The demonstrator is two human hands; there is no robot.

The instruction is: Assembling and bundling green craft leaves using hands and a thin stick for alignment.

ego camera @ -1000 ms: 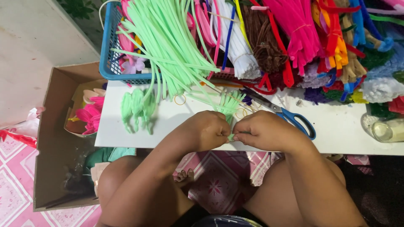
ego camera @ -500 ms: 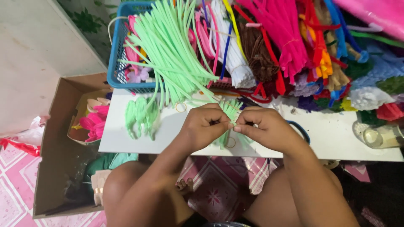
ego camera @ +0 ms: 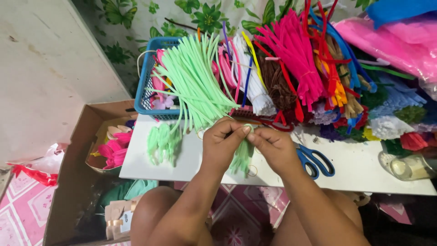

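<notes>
moved: both hands up toward frame centre since before
left hand [ego camera: 221, 145]: pinching fuzzy mint pipe-cleaner bundle [ego camera: 241, 157]
right hand [ego camera: 273, 146]: pinching same bundle
beside: blue-handled scissors [ego camera: 314, 160]

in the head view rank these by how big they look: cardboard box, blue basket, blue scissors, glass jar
1. cardboard box
2. blue basket, partly hidden by pipe cleaners
3 and 4. blue scissors, partly hidden by the right hand, and glass jar look alike; unranked.

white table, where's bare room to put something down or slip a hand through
On the white table, bare patches lie between the blue-handled scissors and the glass jar, and along the near-left edge below the folded green pieces. The back edge is crowded by pipe-cleaner bundles and the blue basket.
</notes>
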